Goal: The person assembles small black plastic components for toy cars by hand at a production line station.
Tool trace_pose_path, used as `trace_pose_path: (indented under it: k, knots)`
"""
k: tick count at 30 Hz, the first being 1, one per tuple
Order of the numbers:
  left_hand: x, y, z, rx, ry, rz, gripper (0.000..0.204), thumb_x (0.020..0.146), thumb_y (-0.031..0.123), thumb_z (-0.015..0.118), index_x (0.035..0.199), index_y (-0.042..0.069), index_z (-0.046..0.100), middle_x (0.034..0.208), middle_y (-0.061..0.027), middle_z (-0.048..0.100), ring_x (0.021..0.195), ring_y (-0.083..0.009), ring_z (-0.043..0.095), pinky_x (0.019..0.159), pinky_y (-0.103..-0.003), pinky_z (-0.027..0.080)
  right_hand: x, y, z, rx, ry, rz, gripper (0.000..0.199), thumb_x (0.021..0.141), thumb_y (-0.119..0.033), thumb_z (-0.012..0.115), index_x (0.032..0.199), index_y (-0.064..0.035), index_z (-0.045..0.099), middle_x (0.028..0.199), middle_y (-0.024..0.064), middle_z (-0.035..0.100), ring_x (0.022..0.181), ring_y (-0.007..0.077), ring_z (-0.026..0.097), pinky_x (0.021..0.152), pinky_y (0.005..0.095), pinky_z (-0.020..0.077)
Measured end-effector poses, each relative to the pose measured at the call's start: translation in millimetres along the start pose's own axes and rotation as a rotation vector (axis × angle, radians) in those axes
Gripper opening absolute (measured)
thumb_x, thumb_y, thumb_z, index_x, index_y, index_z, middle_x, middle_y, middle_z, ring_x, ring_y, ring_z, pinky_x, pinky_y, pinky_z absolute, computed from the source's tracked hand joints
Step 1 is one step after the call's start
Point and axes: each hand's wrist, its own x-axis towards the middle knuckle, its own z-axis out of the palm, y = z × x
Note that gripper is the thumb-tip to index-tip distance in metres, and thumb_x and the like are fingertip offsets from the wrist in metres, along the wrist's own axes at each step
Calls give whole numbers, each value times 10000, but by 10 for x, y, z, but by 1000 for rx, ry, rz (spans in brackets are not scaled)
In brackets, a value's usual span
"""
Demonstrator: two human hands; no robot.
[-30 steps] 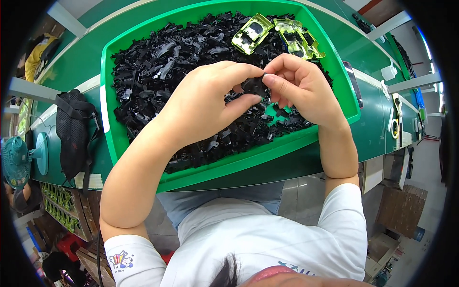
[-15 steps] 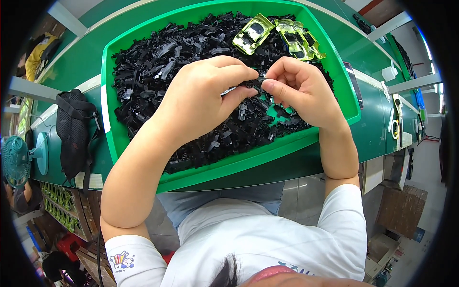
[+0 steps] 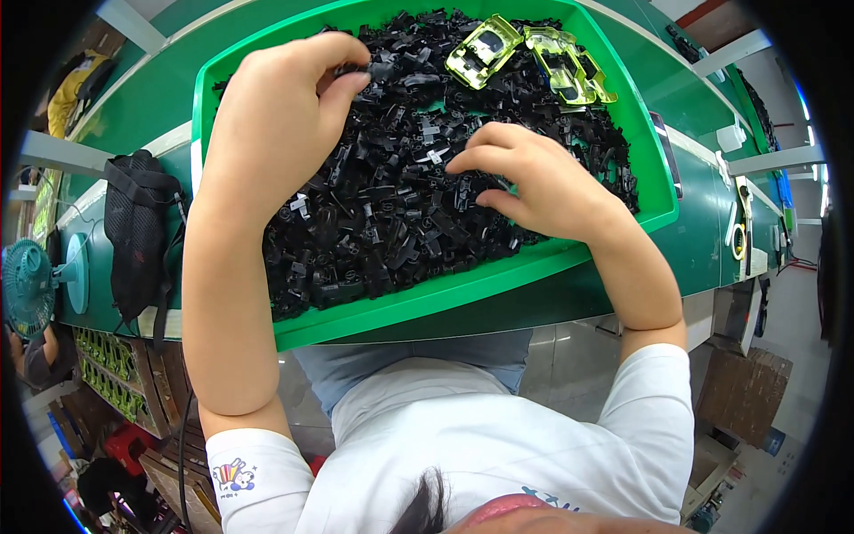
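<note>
A green plastic tray (image 3: 427,301) holds a thick layer of small black plastic parts (image 3: 382,214). Over its far left area, my left hand (image 3: 289,102) has thumb and forefinger closed together. Something dark shows between those fingertips, too small to make out against the pile. My right hand (image 3: 543,182) hovers low over the parts right of the middle, thumb and fingers apart, holding nothing I can see. Transparent yellow-green toy car body shells (image 3: 562,69) lie on the parts in the far right corner, with another shell (image 3: 480,58) to their left.
The tray stands on a green workbench (image 3: 694,240). Left of it are a black mesh bag (image 3: 140,240) and a teal fan (image 3: 31,285). A dark flat device (image 3: 665,156) lies by the tray's right side. A roll of yellow tape (image 3: 737,240) is farther right.
My hands were together above the tray's middle and have parted. The left has moved left and farther away; the right has lowered toward the parts and its fingers have spread.
</note>
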Motion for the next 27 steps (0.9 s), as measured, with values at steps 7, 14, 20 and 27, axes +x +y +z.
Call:
trace_pose_path:
  k: [7,14,20,27]
  knots:
    - [-89,-46,43,262,-61,96,483,775,167,775,1220,66,620,1297,-137,572,1172,-344,559,991,-392,454,79,-10,147,-65,-97,-85,263,730,-42,733,975,-74,644,1084,96,587,1017,309,594,855,409,512]
    - [-52,44,199,130,0,218,296,822,180,739,1057,15,666,1126,-149,654,1049,-337,620,905,-383,494,37,-25,37,-38,-14,-76,185,741,11,705,877,-45,592,826,78,599,763,260,627,652,358,516]
    - [-59,159,222,-84,-100,176,211,825,125,730,980,-6,674,968,-133,683,894,-284,668,776,-339,529,6,-174,-170,274,321,31,291,777,93,664,1034,-44,675,842,61,621,766,162,622,671,268,518]
    - [-92,322,386,-536,-367,59,398,801,164,791,1142,18,646,939,-93,704,873,-169,679,786,-302,538,-62,-65,-160,457,557,-81,285,752,142,639,973,-29,693,1003,86,696,897,173,674,672,250,528]
